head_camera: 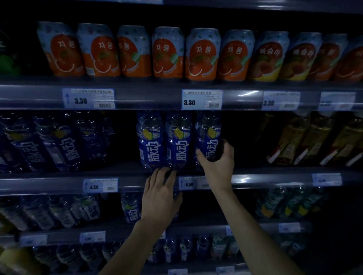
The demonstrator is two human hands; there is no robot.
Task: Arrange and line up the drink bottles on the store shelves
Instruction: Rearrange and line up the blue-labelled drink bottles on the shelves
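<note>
Right hand (217, 156) grips blue bottle (208, 136); neighbours touching.

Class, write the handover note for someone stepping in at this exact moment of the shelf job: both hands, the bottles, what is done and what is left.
Right hand: wrapped around the lower part of the rightmost blue bottle of three at the front of the middle shelf.
Left hand: fingertips at the base of the middle blue bottle, not gripping.
Done: left blue bottle and the middle one stand upright, labels forward, side by side.
Left: settle the rightmost in line; dark gaps remain either side of the trio; the blue bottles further left appear set further back.
</note>
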